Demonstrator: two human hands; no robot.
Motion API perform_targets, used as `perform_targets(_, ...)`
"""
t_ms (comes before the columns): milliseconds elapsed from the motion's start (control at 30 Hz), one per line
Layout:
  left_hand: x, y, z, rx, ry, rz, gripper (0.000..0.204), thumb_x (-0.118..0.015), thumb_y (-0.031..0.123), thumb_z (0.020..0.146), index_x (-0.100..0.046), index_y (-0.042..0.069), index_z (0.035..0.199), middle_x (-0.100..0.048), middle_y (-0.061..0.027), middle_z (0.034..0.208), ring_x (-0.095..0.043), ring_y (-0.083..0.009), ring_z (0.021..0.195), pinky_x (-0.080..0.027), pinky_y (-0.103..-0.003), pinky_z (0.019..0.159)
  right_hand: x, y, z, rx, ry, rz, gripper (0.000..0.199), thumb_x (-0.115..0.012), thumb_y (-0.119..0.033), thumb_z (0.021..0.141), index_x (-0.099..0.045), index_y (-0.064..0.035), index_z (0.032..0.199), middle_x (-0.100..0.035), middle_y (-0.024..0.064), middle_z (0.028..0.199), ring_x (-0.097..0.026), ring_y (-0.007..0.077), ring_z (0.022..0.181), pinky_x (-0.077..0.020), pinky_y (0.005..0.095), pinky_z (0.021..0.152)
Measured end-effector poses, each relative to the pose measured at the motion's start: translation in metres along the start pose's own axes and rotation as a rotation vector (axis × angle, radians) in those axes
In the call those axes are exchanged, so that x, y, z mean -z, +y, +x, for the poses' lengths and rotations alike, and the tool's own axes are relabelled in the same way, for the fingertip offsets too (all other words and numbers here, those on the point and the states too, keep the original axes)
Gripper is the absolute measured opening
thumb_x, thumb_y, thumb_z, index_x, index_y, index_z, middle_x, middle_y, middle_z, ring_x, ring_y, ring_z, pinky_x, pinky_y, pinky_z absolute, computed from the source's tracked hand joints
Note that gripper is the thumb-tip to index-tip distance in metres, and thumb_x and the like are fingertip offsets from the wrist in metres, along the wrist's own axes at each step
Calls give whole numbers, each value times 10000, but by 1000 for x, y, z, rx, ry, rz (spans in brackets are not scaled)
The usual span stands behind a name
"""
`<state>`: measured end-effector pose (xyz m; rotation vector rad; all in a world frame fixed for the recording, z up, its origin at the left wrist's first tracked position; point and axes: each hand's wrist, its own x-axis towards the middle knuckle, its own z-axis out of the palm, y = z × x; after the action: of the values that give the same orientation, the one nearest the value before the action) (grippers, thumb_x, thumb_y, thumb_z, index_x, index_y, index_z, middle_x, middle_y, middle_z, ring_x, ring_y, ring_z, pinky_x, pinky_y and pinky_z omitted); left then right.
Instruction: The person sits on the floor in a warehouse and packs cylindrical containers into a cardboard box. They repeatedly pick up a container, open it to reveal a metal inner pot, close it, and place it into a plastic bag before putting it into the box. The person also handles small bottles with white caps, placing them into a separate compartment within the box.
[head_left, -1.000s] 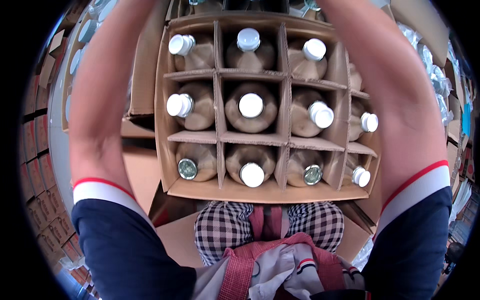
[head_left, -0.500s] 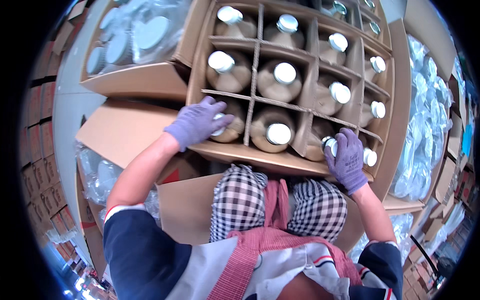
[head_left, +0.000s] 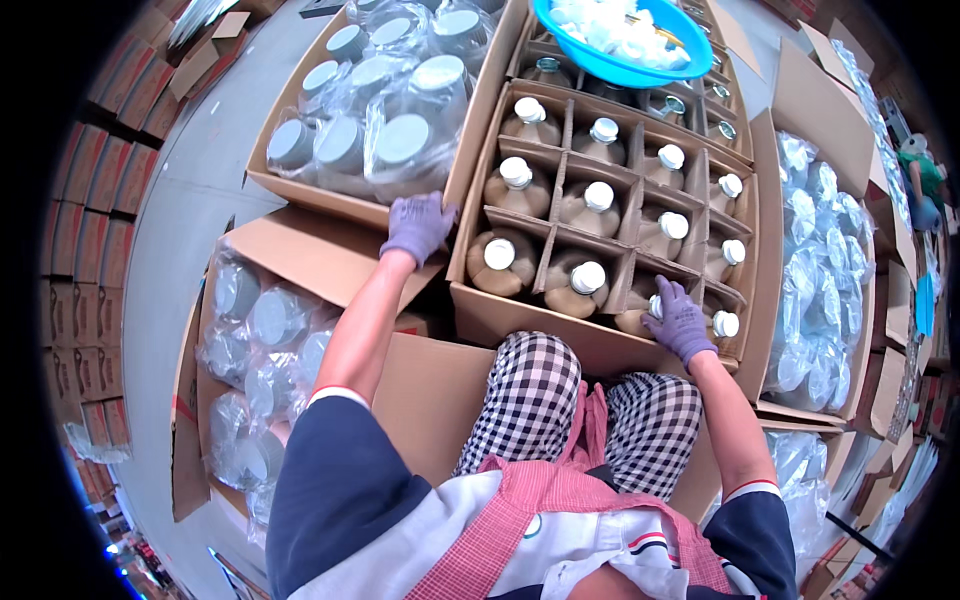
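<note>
Caps [head_left: 588, 278] sit white on bottles [head_left: 517, 203] in the divided box [head_left: 520, 312] toward two o'clock; checking or tightening looks like the step in hand. At three o'clock the right hand [head_left: 681, 322] curls over one; whether its fingers pinch, I cannot tell. At eleven the left hand [head_left: 418, 226], fingers loosely spread, meets a carton [head_left: 480, 115]. Tightening would call for gripping the cap's rim.

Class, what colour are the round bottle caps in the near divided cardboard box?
The round bottle caps are white, clearest in the head view.
</note>
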<state>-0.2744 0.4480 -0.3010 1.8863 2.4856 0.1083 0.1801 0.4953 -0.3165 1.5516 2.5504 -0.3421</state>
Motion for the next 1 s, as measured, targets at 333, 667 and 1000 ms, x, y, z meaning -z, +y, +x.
perform_targets(333,23,-44,-74,-75,437,51,390,-702,314,789,-625,102,1107,-662,-140,1074,-614,-316,1029,-354,-477,1005,1,-11,2,20,89,-121,770,-724,-399,747,-410,-54,1359,-468,207,1350,-467,339,1241,-367,459,1039)
perform_targets(667,202,-7,-82,-342,501,-1963,207,-513,188,972,-636,24,943,-682,-109,930,-669,-232,871,-546,-424,847,124,-27,-96,243,269,-156,494,-675,-346,822,-562,-55,1206,-548,183,1239,-487,365,1195,-352,475,1044)
perform_targets(1000,150,120,-306,-494,-1018,-1403,271,-628,226,916,-659,-9,1047,-669,-40,951,-598,-102,888,-493,-256,807,255,-163,-216,271,362,1029,608,-395,-508,980,-472,-15,1327,-541,172,1304,-505,256,1222,-358,389,1042)
